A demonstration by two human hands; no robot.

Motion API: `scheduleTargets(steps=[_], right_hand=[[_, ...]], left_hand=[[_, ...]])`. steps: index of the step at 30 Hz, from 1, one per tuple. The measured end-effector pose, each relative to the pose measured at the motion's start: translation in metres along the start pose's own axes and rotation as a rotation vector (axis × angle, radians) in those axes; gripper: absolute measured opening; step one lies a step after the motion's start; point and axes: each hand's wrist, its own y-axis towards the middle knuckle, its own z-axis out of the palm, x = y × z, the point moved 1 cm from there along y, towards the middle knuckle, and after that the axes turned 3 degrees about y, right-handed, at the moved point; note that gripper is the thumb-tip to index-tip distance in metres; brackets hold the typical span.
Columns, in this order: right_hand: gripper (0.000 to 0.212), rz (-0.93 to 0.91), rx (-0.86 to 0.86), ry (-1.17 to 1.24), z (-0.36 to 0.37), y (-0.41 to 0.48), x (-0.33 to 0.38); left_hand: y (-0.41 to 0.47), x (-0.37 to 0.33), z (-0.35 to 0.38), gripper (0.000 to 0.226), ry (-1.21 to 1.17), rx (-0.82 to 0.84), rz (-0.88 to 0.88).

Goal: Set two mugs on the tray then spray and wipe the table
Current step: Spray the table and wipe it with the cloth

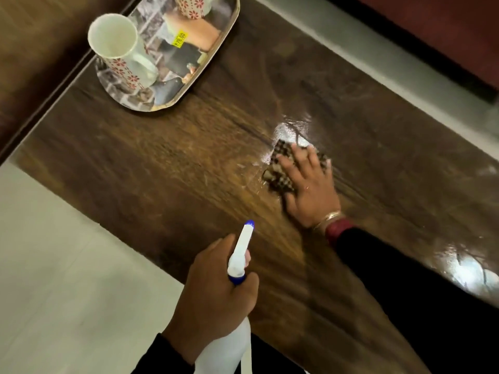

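Two white mugs with red flower patterns stand on a picture-printed tray [216, 47] at the table's far left: one mug [121, 55] near the tray's front, the other mug [193, 6] cut off by the top edge. My right hand [305, 184] lies flat with fingers spread on a brown checked cloth [280, 160] on the dark wooden table [175, 157]. A wet, shiny patch shows beside the cloth. My left hand [213, 290] grips the neck of a white spray bottle [240, 255] with a blue nozzle tip, held over the table's near edge.
Pale floor [54, 265] lies left of the table. A light ledge or wall strip [378, 58] runs along the table's far side, with dark red furniture behind it. A wooden surface sits at the top left.
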Motion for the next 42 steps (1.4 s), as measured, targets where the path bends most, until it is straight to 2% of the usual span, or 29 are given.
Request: scheduleTargets(steps=[2, 5, 7, 12, 15, 17, 20, 22, 26, 28, 31, 34, 36, 38, 40, 42], right_hand=[[0.079, 0.095, -0.016, 0.012, -0.018, 0.036, -0.031], [0.076, 0.143, -0.052, -0.001, -0.026, 0.062, -0.045], [0.079, 0.121, -0.055, -0.005, -0.023, 0.054, -0.038], [0.078, -0.204, 0.075, -0.022, -0.002, -0.010, -0.009], [0.073, -0.265, 0.078, -0.031, -0.008, -0.002, -0.028], [0.076, -0.185, 0.039, -0.043, -0.024, 0.030, -0.056], [0.080, 0.047, -0.030, -0.006, -0.055, 0.097, -0.118], [0.077, 0.131, -0.051, 0.009, -0.073, 0.138, -0.146], [0.070, 0.237, -0.122, 0.031, -0.073, 0.175, -0.143], [0.073, 0.164, -0.113, 0.014, -0.067, 0.162, -0.125], [0.078, -0.112, -0.012, 0.001, -0.045, 0.107, -0.081], [0.074, -0.366, 0.124, -0.038, -0.024, 0.031, -0.047], [0.072, -0.416, 0.137, -0.058, -0.023, 0.011, -0.056], [0.074, -0.329, 0.101, -0.063, -0.033, 0.026, -0.077], [0.078, -0.124, 0.054, -0.021, -0.047, 0.065, -0.099], [0.078, 0.071, -0.003, 0.016, -0.059, 0.117, -0.114]], left_hand=[[0.013, -0.005, 0.005, 0.046, 0.001, -0.017, 0.013], [0.033, -0.019, 0.013, 0.030, 0.008, 0.096, 0.004], [0.048, -0.031, 0.020, 0.022, 0.040, 0.104, 0.030], [0.077, -0.060, 0.038, 0.021, 0.028, 0.048, 0.076], [0.095, -0.077, 0.048, 0.022, 0.051, 0.095, 0.104], [0.106, -0.084, 0.057, 0.017, 0.033, 0.139, 0.107], [0.124, -0.093, 0.067, 0.025, 0.051, 0.080, 0.080], [0.138, -0.101, 0.070, 0.027, 0.059, 0.078, 0.088], [0.162, -0.105, 0.066, 0.022, 0.022, 0.032, 0.143], [0.169, -0.101, 0.065, 0.023, 0.029, -0.016, 0.147], [0.175, -0.095, 0.059, 0.023, 0.044, -0.048, 0.157], [0.173, -0.091, 0.046, 0.018, 0.026, -0.062, 0.144], [0.171, -0.082, 0.037, 0.013, 0.023, -0.084, 0.112], [0.169, -0.074, 0.029, 0.016, 0.019, -0.074, 0.137], [0.166, -0.071, 0.020, 0.022, 0.021, -0.036, 0.148], [0.164, -0.070, 0.013, 0.017, -0.010, -0.039, 0.145]])
